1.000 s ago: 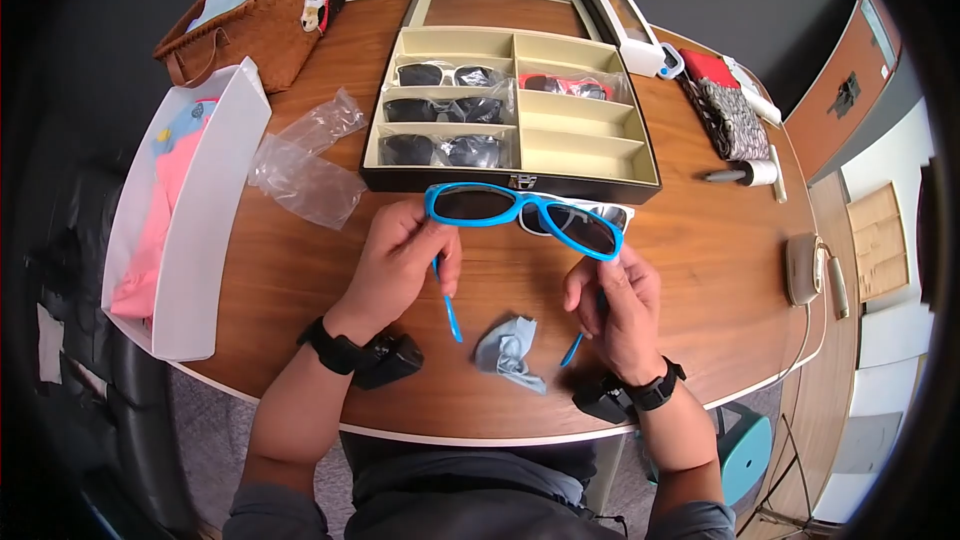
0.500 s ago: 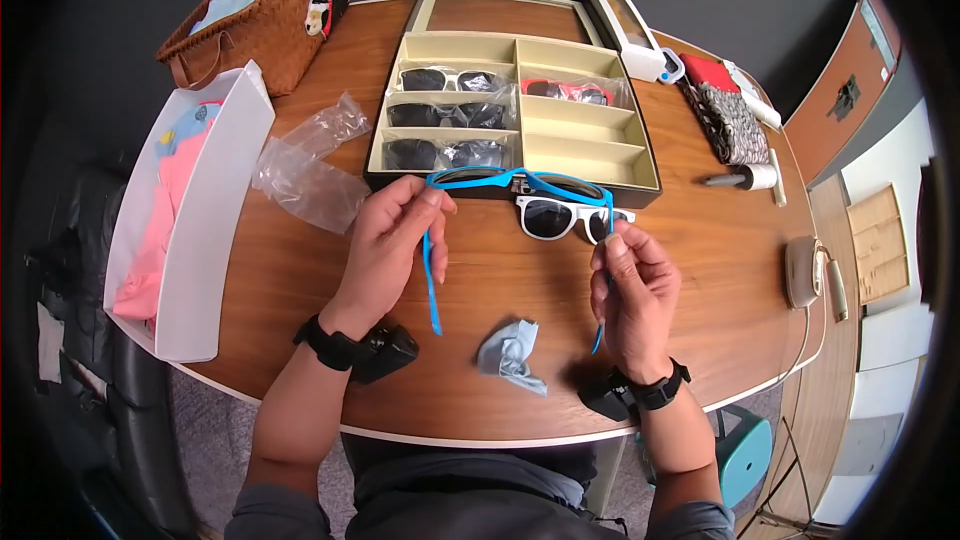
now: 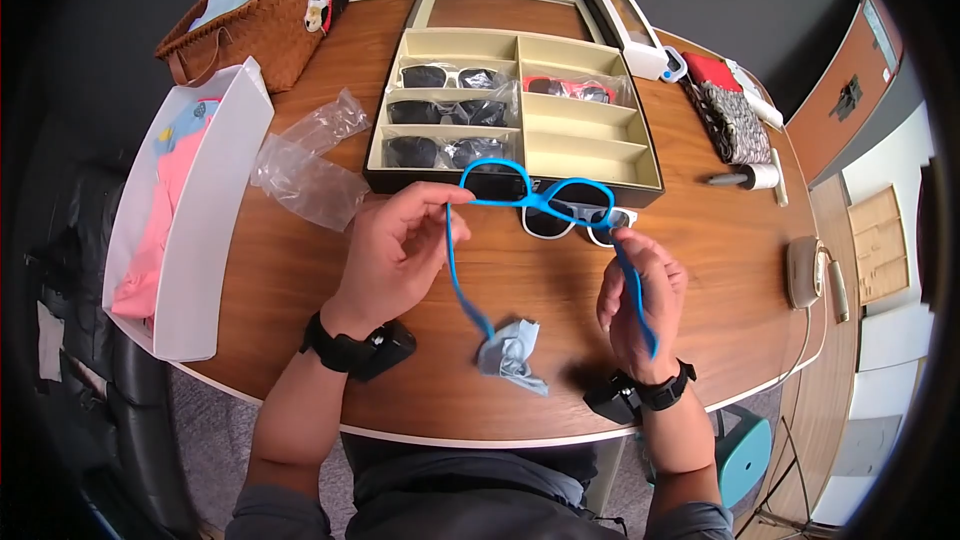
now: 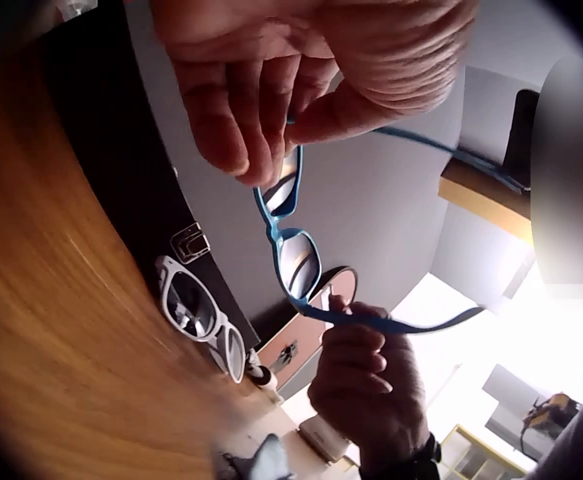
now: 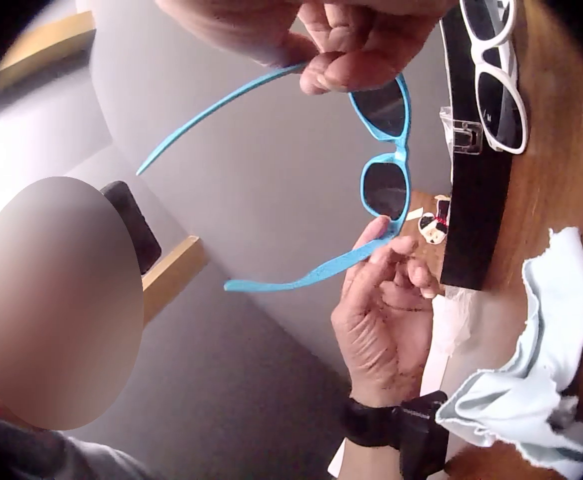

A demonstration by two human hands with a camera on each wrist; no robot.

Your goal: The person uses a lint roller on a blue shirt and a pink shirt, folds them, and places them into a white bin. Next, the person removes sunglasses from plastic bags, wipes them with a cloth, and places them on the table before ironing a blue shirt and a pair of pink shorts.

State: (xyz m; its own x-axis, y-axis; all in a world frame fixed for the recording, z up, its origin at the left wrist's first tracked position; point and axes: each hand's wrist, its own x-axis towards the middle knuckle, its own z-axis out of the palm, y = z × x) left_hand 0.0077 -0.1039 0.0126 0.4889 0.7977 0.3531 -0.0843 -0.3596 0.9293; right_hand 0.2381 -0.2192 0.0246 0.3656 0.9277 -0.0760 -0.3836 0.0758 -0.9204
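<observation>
Both hands hold a pair of blue sunglasses [image 3: 538, 203] with dark lenses above the table, the arms unfolded toward the person. My left hand [image 3: 395, 255] pinches the left hinge corner between thumb and fingers. At the opposite corner, my right hand [image 3: 645, 295] grips the frame by the hinge, its thumb and fingertips close together in the right wrist view. White-framed sunglasses [image 4: 190, 305] lie on the table just behind, partly covered by the blue pair in the head view. A crumpled light grey-blue cloth [image 3: 512, 355] lies between the wrists.
A black display case [image 3: 585, 180] with cream compartments holds several bagged sunglasses, one pair red. Clear plastic bags [image 3: 310, 175] lie left of it, near a white box [image 3: 190, 270] of cloth and a brown basket [image 3: 270, 35]. A lint roller [image 3: 755, 176] sits right.
The blue sunglasses have tilted, passing through an edge-on view, so their front now stands up and the arms point toward the person. The right hand has shifted slightly right and turned with them.
</observation>
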